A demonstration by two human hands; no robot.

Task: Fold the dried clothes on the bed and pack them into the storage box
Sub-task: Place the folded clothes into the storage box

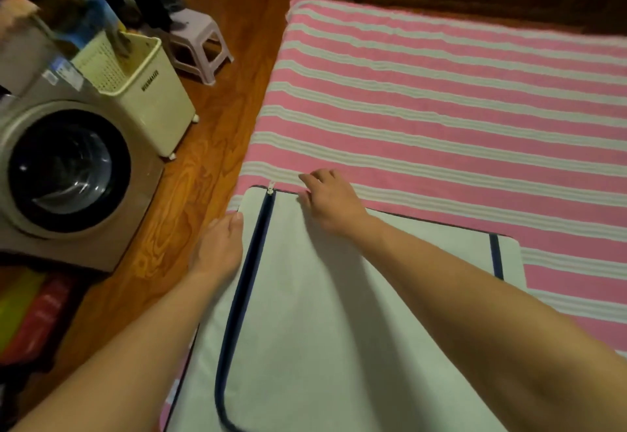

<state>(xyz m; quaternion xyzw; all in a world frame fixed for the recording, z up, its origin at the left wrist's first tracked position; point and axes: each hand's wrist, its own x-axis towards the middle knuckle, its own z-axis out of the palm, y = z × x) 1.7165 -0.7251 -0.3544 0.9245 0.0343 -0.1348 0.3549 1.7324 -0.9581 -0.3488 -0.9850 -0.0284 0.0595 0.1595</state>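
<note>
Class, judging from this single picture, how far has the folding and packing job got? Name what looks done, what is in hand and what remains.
Done: no loose clothes show on the striped bed, and the storage box lies with its zipper run to the far corner. In hand: the left hand steadies the box's side, the right hand rests at its far edge. Left: nothing visible; contents are hidden.

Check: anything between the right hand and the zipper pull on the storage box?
Nothing visible. The right hand rests on the storage box lid's far edge; the zipper pull lies just to its left, uncovered.
</note>
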